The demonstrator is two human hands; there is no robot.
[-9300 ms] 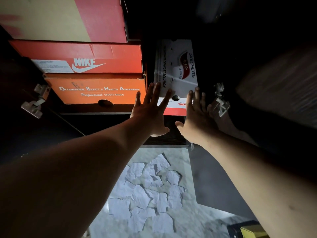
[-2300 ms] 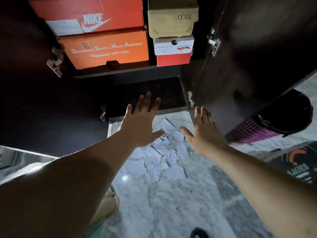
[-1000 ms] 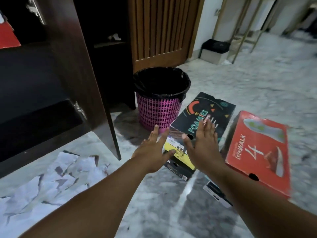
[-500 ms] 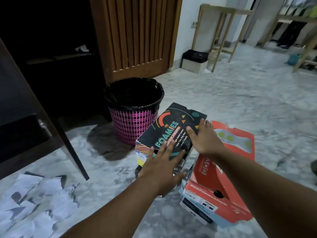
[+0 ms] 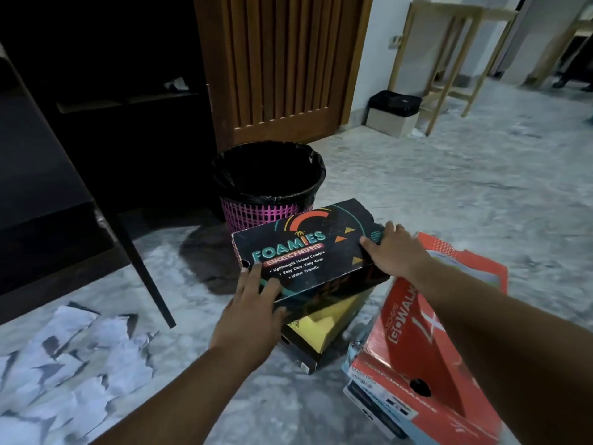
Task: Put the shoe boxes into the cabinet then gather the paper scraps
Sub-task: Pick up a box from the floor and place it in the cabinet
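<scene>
Shoe box (image 5: 308,252) over marble floor (image 5: 449,194), paper scraps (image 5: 64,364) nearby

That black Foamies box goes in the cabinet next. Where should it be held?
By its two short ends, one hand from each side, as the left hand and right hand do now. The Foamies box is long, flat and tilted on the yellow box.

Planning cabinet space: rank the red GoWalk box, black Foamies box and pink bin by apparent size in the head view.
1. Red GoWalk shoe box, though it lies nearest the camera.
2. Black Foamies shoe box and pink lattice waste bin with black liner look alike; unranked.
</scene>
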